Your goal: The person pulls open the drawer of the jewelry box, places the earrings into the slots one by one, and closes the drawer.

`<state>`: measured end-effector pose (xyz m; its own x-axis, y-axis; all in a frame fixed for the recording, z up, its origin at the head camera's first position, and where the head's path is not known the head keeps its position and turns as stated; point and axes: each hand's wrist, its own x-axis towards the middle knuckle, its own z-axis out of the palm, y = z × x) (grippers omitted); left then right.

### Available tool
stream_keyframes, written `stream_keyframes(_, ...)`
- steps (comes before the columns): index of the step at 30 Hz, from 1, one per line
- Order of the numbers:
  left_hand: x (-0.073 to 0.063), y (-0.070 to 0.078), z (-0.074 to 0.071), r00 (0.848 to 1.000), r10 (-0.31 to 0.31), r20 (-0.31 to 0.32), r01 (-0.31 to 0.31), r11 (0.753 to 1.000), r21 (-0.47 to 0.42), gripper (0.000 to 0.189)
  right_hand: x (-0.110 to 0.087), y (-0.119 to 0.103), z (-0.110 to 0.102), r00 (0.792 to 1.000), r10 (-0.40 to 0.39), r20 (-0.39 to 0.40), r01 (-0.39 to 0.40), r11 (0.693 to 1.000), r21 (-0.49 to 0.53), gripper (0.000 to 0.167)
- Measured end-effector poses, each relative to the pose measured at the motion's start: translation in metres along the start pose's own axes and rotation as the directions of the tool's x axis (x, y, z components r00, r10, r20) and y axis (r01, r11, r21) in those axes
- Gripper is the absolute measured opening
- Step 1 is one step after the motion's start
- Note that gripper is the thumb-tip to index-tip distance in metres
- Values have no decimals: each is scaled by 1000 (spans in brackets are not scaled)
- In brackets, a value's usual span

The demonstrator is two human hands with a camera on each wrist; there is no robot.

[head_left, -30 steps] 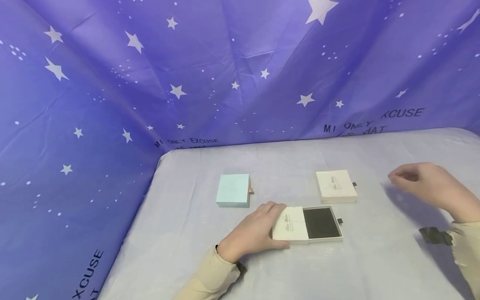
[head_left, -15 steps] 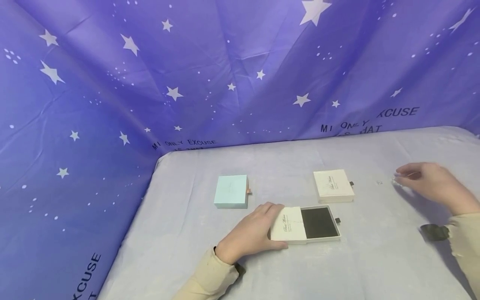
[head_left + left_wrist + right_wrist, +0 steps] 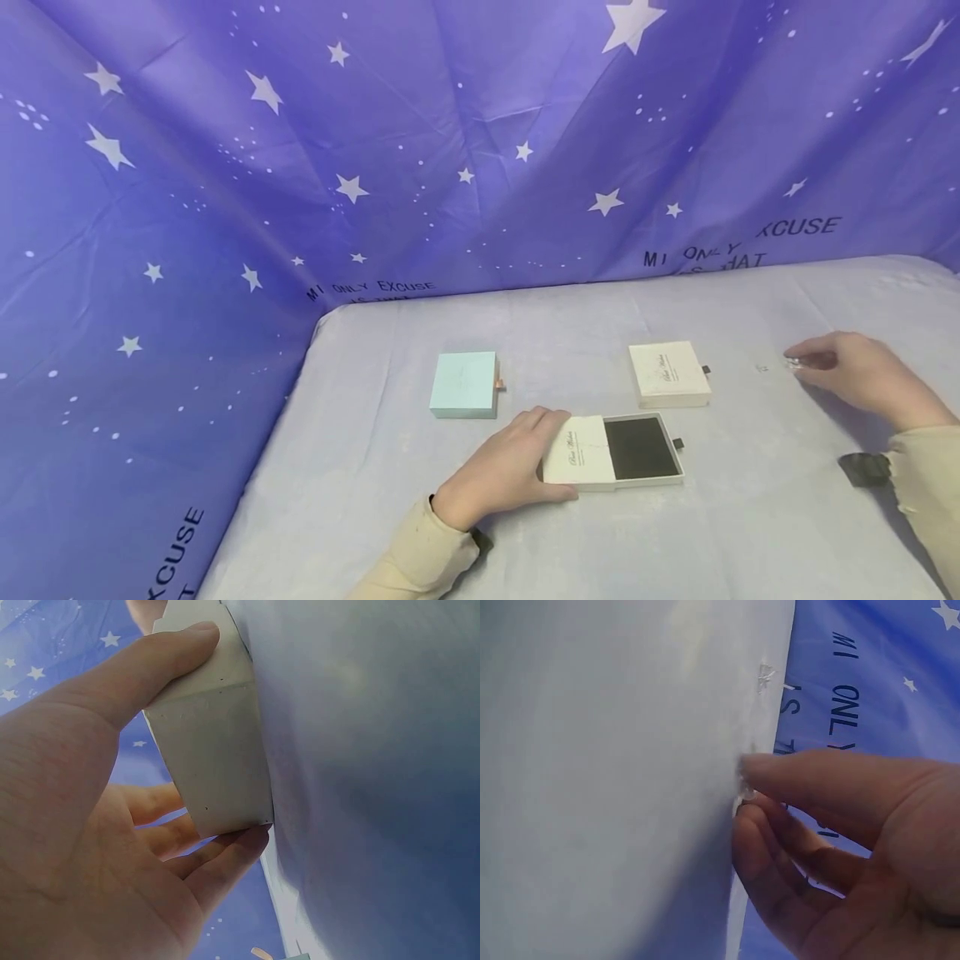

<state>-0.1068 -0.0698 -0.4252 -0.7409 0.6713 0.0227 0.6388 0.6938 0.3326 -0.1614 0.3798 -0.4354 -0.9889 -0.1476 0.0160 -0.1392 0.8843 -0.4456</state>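
My left hand point(image 3: 510, 467) grips the sleeve of a white drawer box point(image 3: 577, 450), thumb along the near side and fingers over the far side. Its tray stands pulled out to the right, baring a black pad point(image 3: 641, 447) and a dark pull tab. In the left wrist view the thumb presses one face of the box point(image 3: 214, 761). Over at the right, my right hand point(image 3: 855, 371) pinches a small shiny clear piece point(image 3: 748, 793) between thumb and fingers, low at the cloth. A second small shiny piece point(image 3: 762, 367) lies just left of those fingertips.
Behind the open box sits a closed white box point(image 3: 670, 373) with a dark tab. A pale teal box point(image 3: 463, 383) with an orange tab lies further left. A grey-white cloth point(image 3: 735, 533) covers the table, and a purple star-printed curtain point(image 3: 420, 108) hangs behind and at the left.
My right hand has shifted slightly right, away from the loose shiny piece, and a shiny piece now shows at its fingertips. The left hand and the open box stay in place.
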Motion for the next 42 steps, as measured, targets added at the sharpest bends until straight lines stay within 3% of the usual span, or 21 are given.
stream_keyframes(7,0,0,1,1000,5,-2,-5,1000,6,84,-1,4,3,997,-2,-79,0,1000,-18,17)
stream_keyframes(24,0,0,1,1000,5,-3,-5,1000,13,86,-1,-1,-1,998,57,-33,-57,998,-4,15)
stream_keyframes(35,0,-1,1,1000,0,4,0,1000,9,86,-2,-6,-7,983,27,-180,-25,1000,11,17)
stream_keyframes(42,1,0,0,1000,-9,18,9,1000,3,87,-5,-19,-12,976,33,-217,-25,999,38,16)
